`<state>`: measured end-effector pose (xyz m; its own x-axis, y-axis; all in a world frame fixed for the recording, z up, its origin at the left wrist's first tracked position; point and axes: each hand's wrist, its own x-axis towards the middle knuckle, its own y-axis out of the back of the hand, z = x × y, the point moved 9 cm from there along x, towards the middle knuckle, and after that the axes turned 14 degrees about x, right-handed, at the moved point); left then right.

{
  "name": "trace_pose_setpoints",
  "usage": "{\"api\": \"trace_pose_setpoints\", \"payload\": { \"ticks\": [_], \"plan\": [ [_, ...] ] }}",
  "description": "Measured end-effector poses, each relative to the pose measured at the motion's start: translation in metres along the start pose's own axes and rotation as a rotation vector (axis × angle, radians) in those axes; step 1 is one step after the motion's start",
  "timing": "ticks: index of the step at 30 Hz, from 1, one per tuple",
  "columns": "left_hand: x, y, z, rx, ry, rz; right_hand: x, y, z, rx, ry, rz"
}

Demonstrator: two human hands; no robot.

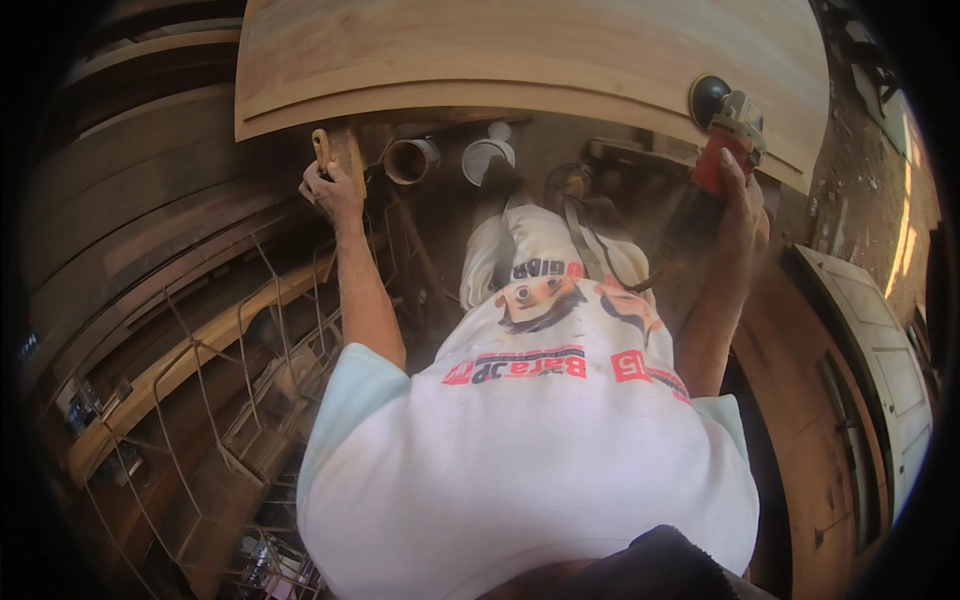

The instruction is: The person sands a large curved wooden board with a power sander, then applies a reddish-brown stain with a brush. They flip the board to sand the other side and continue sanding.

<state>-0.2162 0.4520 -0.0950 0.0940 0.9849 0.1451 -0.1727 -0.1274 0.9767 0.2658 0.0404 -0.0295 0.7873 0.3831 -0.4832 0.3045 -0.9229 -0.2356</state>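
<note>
My right hand (740, 190) is closed around the red body of an angle grinder (728, 160). The grinder's round black sanding disc (709, 99) rests at the right part of a large pale wooden panel (520, 60), close to its near edge. Off the panel's near left corner, my left hand (335, 192) is closed on a wooden handle (321, 147) with a rounded end. Beside that handle is a flat wooden piece (349, 163); I cannot tell whether the two are one tool.
Below the panel's near edge stand an open brown can (410, 160) and a white container (488, 160). A thin metal rack (240, 345) and long stacked boards (150, 190) fill the left. Panelled doors (870, 340) lean at the right.
</note>
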Motion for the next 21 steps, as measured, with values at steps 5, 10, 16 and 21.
{"api": "trace_pose_setpoints", "payload": {
  "ticks": [5, 10, 16, 21],
  "plan": [
    [0.002, -0.003, 0.0, 0.042, -0.076, -0.101, -0.014, -0.005, 0.014, -0.009, 0.026, 0.054],
    [-0.001, 0.027, 0.013, -0.119, -0.061, -0.071, -0.027, -0.041, 0.021, -0.018, 0.062, -0.023],
    [-0.038, 0.073, 0.06, -0.253, -0.365, 0.069, -0.089, -0.122, 0.024, 0.314, 0.032, -0.062],
    [-0.1, 0.041, 0.088, -0.602, -0.505, -0.449, -0.089, -0.12, 0.063, 0.277, 0.012, 0.026]
  ]
}}
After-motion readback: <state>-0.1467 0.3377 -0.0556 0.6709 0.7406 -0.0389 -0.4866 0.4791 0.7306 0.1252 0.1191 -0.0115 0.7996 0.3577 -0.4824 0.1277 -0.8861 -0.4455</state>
